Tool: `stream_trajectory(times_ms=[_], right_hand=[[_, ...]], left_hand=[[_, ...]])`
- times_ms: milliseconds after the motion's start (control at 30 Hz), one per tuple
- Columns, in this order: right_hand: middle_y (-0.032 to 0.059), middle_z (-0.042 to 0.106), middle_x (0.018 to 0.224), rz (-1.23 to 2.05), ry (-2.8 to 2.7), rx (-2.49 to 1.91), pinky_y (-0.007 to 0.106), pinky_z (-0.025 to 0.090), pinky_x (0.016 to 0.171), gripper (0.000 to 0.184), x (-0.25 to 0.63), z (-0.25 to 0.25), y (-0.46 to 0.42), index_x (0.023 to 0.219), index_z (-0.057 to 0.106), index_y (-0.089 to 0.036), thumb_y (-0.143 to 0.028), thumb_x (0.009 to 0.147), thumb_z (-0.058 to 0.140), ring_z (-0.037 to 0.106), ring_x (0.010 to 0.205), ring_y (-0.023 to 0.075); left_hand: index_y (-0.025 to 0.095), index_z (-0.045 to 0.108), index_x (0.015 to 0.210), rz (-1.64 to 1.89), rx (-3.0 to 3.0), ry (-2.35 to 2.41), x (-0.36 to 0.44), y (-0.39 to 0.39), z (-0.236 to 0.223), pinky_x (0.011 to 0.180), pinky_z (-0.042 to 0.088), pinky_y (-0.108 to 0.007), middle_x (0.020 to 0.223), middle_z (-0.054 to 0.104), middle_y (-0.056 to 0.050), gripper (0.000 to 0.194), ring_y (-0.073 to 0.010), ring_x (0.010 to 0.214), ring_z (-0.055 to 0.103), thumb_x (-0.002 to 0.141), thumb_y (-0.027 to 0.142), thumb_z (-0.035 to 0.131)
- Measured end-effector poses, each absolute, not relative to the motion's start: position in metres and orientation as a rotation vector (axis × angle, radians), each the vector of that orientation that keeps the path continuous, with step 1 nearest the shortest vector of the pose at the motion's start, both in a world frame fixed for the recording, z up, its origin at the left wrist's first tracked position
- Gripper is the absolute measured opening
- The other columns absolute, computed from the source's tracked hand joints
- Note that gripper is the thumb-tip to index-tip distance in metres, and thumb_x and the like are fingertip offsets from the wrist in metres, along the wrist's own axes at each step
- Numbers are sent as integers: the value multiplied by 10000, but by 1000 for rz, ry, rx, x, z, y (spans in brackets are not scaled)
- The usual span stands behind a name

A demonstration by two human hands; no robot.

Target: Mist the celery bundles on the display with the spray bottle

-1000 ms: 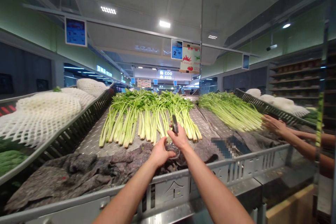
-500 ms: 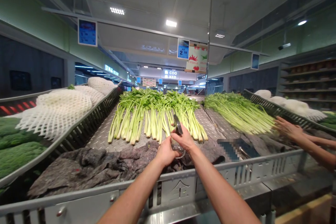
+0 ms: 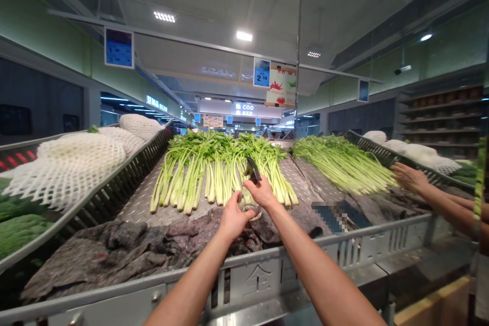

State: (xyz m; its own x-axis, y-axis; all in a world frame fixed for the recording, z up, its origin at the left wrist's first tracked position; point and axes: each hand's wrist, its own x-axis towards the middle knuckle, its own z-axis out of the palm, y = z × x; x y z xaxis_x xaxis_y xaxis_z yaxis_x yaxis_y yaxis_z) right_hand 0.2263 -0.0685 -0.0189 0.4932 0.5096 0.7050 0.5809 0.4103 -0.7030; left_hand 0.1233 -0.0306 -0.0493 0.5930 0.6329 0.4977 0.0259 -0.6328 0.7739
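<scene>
My right hand is closed around the upper part of a clear spray bottle with a black head. Lower down, my left hand grips the same bottle from its left side, thumb across it. The fingers hide much of the bottle's body. Just beyond the hands, several bunches of green celery lie in a row on a textured metal surface, leaves away from me. Below my hands a crumpled grey-brown cloth lies along the front of the bin.
A grey plastic rail edges the bin in front. At left, a dark slatted divider separates net-wrapped white produce and broccoli. A mirror on the right reflects celery and hands. A dark phone-like object lies on the cloth.
The view has swung slightly right, so the scene sits further left. Both hands stay on the spray bottle, and the left fingers have shifted a little on it.
</scene>
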Motion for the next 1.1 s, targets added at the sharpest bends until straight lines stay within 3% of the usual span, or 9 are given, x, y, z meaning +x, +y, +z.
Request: stream_trajectory(times_ms=[167,300,533,767,900,1100], right_hand=[[-47,477,617,47,-1091,-1227,211,361,541,254,225,-20,-72,825,542,-158,-224,580,545,421,558,86],[-34,512,683,149,-1037,-1182,210,368,556,360,226,-29,-80,909,522,-167,-225,556,559,446,604,95],[14,573,818,195,-987,-1191,220,387,536,310,226,-39,-77,846,529,-162,-228,544,538,503,647,119],[31,574,877,68,-1011,-1171,239,407,606,318,232,-43,-73,882,528,-154,-233,574,525,514,703,128],[28,576,837,-167,-994,-1247,269,411,677,254,230,-42,-78,838,532,-159,-247,601,506,524,715,140],[21,569,797,-415,-833,-1301,277,419,659,261,225,-41,-88,875,492,-186,-268,628,491,525,648,140]], left_hand=[[113,461,1075,960,2069,516,121,-31,-50,823,382,-292,1006,572,-83,607,-197,929,529,510,206,662],[106,444,1097,891,2116,501,123,-29,-55,863,363,-301,1067,553,-107,646,-214,989,505,503,211,674],[142,480,1041,827,2215,583,125,-25,-62,816,392,-307,1014,579,-81,607,-220,941,530,487,269,693],[109,438,1113,853,2173,573,125,-27,-61,862,365,-322,1118,525,-138,696,-237,1025,489,481,236,700],[107,414,1148,842,2163,501,124,-29,-60,887,353,-313,1129,518,-129,709,-222,1034,480,496,192,681],[135,411,1161,901,2121,390,128,-30,-60,933,322,-313,1170,491,-94,674,-203,1084,443,529,148,644]])
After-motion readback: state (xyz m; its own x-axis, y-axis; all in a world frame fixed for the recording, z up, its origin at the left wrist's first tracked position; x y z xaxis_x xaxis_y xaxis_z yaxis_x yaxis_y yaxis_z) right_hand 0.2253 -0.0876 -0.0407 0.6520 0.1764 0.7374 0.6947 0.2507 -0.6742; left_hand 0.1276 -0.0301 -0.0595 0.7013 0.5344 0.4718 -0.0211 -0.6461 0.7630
